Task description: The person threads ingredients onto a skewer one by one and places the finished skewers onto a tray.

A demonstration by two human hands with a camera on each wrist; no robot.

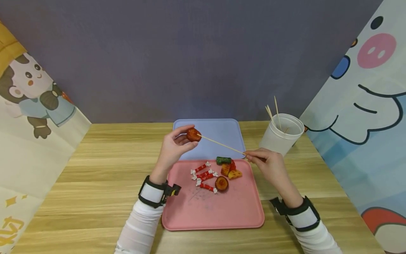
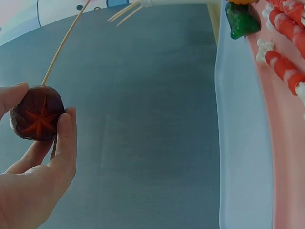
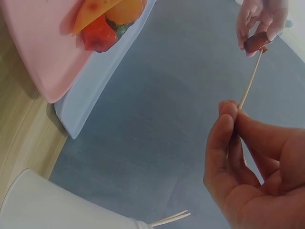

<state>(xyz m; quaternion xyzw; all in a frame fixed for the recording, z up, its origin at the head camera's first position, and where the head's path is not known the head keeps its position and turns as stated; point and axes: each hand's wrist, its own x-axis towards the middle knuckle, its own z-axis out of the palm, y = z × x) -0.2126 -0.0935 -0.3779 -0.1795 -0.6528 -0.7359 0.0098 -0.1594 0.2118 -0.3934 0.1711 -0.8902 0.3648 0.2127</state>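
Note:
My left hand [image 1: 172, 146] pinches a brown mushroom cap [image 1: 193, 134] between thumb and fingers, above the blue tray. A star-shaped cut [image 2: 39, 119] marks its top in the left wrist view. My right hand [image 1: 268, 162] pinches a thin wooden skewer [image 1: 222, 144] close to its right end. The skewer's other end meets the mushroom's side, and it slants down from there to the right hand. Below, on the pink tray [image 1: 212, 215], lie a second mushroom [image 1: 221, 183], several red-and-white sticks [image 1: 207, 187], a green piece [image 1: 223, 160] and yellow pieces [image 1: 235, 174].
The blue tray [image 1: 219, 132] lies behind the pink one, against the dark back wall [image 1: 203, 63]. A white bucket [image 1: 280, 135] with several skewers [image 1: 277, 111] stands at the back right. Printed side panels [image 1: 374, 113] border the wooden table [image 1: 104, 169].

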